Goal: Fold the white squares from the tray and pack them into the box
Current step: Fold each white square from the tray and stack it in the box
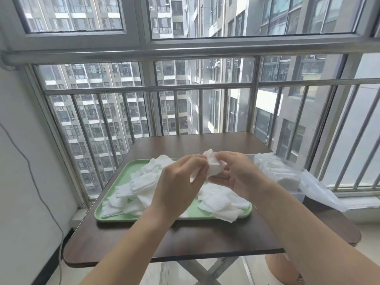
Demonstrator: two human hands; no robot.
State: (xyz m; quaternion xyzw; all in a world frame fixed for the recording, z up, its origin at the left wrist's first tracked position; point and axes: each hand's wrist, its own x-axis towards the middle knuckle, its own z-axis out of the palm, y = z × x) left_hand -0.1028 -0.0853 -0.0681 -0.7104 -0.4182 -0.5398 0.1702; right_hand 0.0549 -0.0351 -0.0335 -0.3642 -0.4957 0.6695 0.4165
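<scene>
Folding is the step in hand. Just above the green tray (123, 175), both hands pinch one white square (213, 163) between them. The left hand (181, 177) grips its near edge with thumb and curled fingers, and the right hand (238, 173) holds the other side with fingers curled round it. The piece is crumpled and partly doubled over, so the fold looks begun but not finished.

A loose pile of squares (144, 182) covers most of the tray, which sits mid-counter (185, 239); by that, much of the task remains. The box (287, 182), clear and lined with a plastic bag (320, 192), stands just right of the tray and seems to hold white pieces, though the film blurs them.

The next move likely calls for meeting the edges, pressing the crease, then carrying the piece rightward from the tray into the box. No brand, label or writing can be read.
</scene>
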